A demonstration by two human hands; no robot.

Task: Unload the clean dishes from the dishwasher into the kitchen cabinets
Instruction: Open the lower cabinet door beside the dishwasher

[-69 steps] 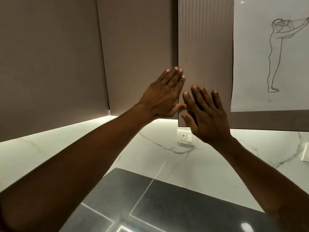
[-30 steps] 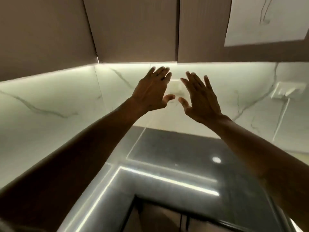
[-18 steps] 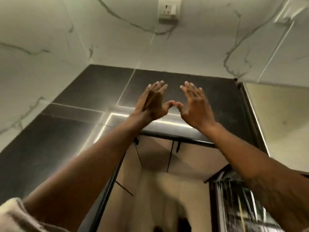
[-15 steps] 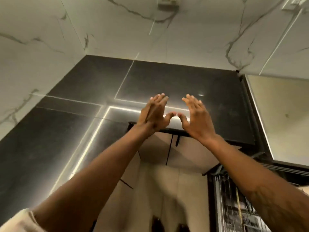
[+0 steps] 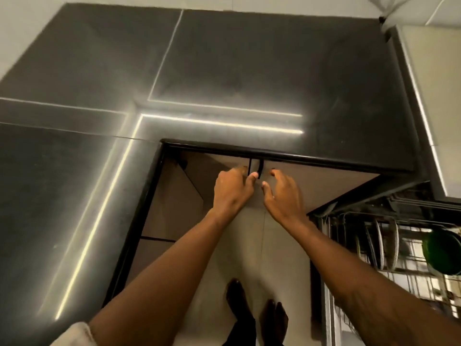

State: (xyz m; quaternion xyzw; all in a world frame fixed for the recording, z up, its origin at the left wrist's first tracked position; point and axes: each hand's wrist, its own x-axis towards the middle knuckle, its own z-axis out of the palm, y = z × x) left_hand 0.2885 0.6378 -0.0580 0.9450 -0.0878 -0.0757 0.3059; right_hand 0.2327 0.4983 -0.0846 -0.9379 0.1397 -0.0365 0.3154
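Head view, looking straight down: a pale sleeve (image 5: 74, 335) sat at the lower left corner, and both bare forearms reached forward over the floor (image 5: 274, 258), where the person's dark feet (image 5: 237, 298) stood. To the right, beside the right forearm, the dishwasher rack (image 5: 411, 270) stood pulled out. It held upright plates (image 5: 395, 243) in its wires and a green bowl (image 5: 442, 255) at the frame's right edge, none of them touched.

Further on, the hands met at the closed cabinet doors (image 5: 311, 186) under the bench edge. The left hand (image 5: 233, 189) pinched the black left handle (image 5: 249, 164), fingers on one side and thumb on the other. The right hand (image 5: 283, 193) was loosely curled with thumb and fingers apart, just beside the right handle (image 5: 261, 167), holding nothing.

Beyond them lay the dark, glossy bench (image 5: 249, 58), crossed by bright reflected light strips. A pale wall (image 5: 15, 33) rose behind it.
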